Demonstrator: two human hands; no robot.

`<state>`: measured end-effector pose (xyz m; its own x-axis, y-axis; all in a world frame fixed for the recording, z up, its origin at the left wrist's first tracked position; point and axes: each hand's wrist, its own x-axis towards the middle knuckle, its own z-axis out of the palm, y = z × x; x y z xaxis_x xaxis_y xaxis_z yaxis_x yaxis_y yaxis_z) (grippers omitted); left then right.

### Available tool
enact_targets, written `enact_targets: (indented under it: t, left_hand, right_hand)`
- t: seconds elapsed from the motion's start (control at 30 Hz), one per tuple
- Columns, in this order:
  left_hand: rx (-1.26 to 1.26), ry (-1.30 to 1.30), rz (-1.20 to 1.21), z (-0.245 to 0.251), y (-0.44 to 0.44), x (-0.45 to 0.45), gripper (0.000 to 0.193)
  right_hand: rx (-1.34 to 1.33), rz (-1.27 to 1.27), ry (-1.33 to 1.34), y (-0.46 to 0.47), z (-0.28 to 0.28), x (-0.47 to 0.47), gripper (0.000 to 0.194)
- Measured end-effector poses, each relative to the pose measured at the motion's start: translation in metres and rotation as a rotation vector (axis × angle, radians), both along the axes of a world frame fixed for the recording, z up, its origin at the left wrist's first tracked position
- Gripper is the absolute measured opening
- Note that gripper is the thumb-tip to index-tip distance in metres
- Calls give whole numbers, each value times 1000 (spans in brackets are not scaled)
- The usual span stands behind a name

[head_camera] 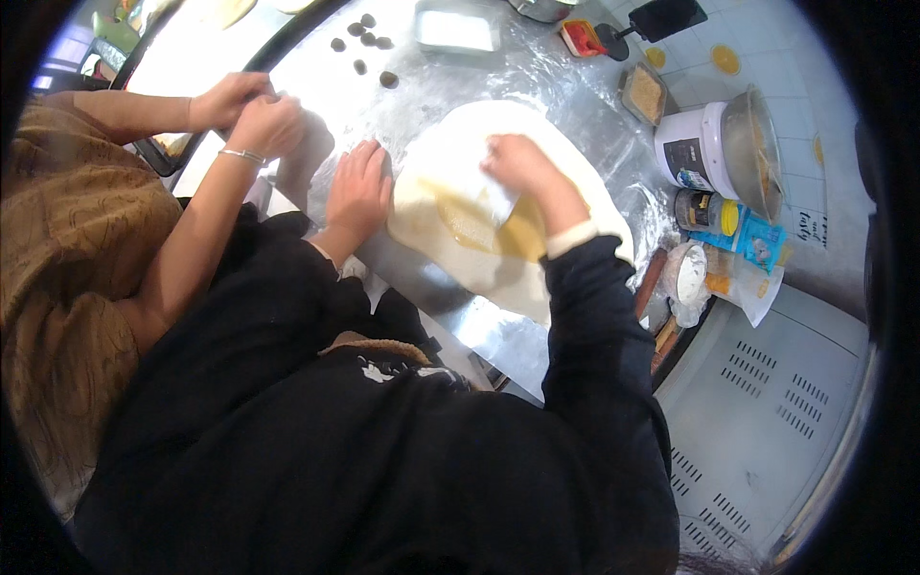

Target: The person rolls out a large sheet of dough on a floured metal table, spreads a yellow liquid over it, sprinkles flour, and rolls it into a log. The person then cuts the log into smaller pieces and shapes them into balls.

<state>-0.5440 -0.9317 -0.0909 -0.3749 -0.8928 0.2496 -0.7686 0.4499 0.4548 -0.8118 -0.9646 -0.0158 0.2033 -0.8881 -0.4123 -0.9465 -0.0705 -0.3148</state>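
Observation:
A large rolled-out sheet of pale dough [503, 280] lies on the metal worktop, with a wet yellowish liquid [467, 223] spread over its middle. My right hand [521, 165] is over the dough, its fingers curled around something pale and blurred that I cannot make out. My left hand [359, 187] rests flat at the left edge of the dough, fingers together and holding nothing.
A co-worker's hands [262, 118] are close by on the left. Several dark balls [368, 39] and a clear tray [458, 32] sit at the back. On the right stand a white bucket [693, 147], a yellow-lidded jar [708, 212], a bowl of white powder [690, 273] and a rolling pin [650, 282].

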Motion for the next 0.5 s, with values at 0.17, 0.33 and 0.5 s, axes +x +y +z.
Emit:
enact_targets:
  t: [0.17, 0.33, 0.5]
  left_hand:
    - [-5, -6, -22, 1, -2, 0, 44]
    - [13, -3, -40, 5, -5, -1, 42]
    - [59, -43, -43, 10, -7, -2, 46]
  right_hand:
    - [-21, -284, 85, -42, -13, -97, 44]
    - [-41, -778, -238, 16, 12, -131, 39]
    - [-161, -559, -147, 48, -9, -46, 30]
